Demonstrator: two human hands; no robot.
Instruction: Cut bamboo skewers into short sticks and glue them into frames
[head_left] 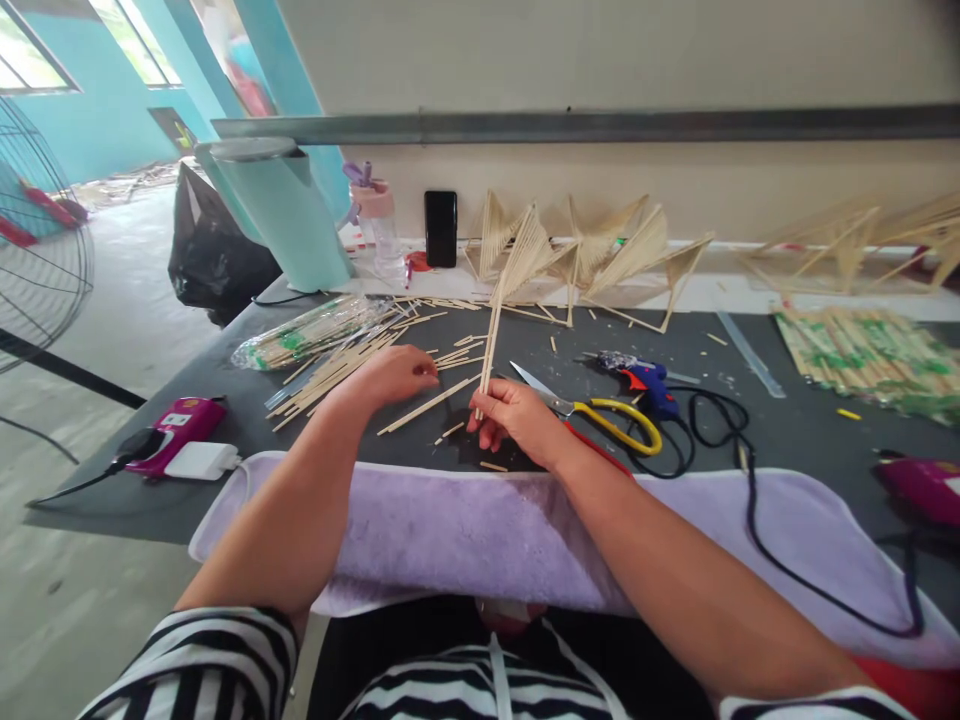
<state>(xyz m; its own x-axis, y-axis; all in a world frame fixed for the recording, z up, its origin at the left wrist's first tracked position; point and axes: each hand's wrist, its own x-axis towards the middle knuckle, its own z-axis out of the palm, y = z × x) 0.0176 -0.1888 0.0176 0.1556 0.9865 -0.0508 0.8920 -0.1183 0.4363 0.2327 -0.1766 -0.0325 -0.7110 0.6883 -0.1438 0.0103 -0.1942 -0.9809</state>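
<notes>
Pale wood, thin and straight: in the head view, our right hand [514, 415] grips slender sticks [490, 345] near their lower ends, thumb and fingers closed around them. Their long axis runs away from us, leaning a little to the right, up to a ribbed, fan-like stick piece [523, 255]; we cannot tell whether the two are joined or merely overlap in sight.

Our left hand [401, 375] is to the left of that grip, well apart from it, fingers curled inward — whether they pinch anything, we cannot tell. It is the nearer hand to the loose sticks [330, 378], which lie slantwise beside and beyond it, while one longer stick [427, 405] slants between our hands.

Just right of the gripping fingers are scissors with yellow handles [619, 420], blades pointing back towards the held sticks, and past them a blue glue gun [656, 388] with its dark cord [739, 425] looping over the lilac towel [450, 520]. These crowd our right side — the scissors most closely. More angular stick frames [630, 255] stand along the wall, a black phone [441, 228] leans to their left, and a wrapped stick bundle [307, 335] lies beyond our left forearm.
</notes>
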